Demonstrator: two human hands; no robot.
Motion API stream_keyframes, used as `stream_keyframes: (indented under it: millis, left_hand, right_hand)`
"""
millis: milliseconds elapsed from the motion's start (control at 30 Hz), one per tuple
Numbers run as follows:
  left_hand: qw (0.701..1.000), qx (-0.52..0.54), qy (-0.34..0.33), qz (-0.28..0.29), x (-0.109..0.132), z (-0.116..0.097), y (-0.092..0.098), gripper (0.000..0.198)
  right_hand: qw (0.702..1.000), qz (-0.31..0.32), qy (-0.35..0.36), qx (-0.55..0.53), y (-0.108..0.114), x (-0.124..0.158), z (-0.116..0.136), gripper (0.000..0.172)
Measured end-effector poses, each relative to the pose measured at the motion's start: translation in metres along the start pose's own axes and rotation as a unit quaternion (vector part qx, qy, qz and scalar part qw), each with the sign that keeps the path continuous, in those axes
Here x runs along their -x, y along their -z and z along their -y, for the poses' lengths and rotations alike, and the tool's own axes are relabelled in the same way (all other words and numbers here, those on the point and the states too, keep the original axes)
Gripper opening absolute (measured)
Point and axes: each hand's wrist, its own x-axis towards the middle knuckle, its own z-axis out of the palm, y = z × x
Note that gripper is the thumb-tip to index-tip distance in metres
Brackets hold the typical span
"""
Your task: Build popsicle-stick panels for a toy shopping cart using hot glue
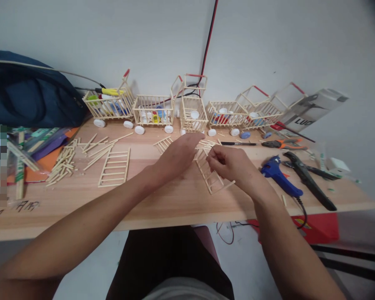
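My left hand (183, 151) is over the middle of the wooden table, its back toward me and fingers stretched to the right; its fingertips are partly hidden. Close beside it, my right hand (233, 161) is closed, thumb and fingers curled together in a pinch. What lies between those fingertips is too small to make out. Under and beside the right hand is a ladder-like frame of thin wooden sticks (210, 178), partly covered by it. Another stick frame (114, 167) lies flat to the left. A smaller stick frame (164, 144) shows behind my left hand.
Several miniature stick shopping carts (154, 110) line the wall. Loose sticks (62, 164) lie at left, near plastic packets (40, 143) and a dark blue bag (28, 91). At right are a blue glue gun (279, 175), orange-handled pliers (284, 144), a black-handled tool (309, 179) and a pen (238, 143).
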Motion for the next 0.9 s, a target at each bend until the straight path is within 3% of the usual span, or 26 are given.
stream_keyframes:
  millis: [100,300,900]
  left_hand:
    - [1.0,0.008,-0.014,-0.016,-0.001,0.0019,0.002,0.035]
    - [0.998,-0.017,-0.05,-0.034,0.0011,0.0065,-0.0045,0.022]
    - [0.996,-0.052,-0.056,-0.04,0.0019,0.0019,-0.0043,0.017]
  right_hand:
    - [1.0,0.002,0.0,-0.005,0.0002,-0.0007,-0.0006,0.011]
    - [1.0,0.003,0.008,-0.006,0.0015,-0.0008,0.0017,0.011]
    - [0.999,-0.007,0.043,0.032,0.0031,-0.0008,0.0038,0.012]
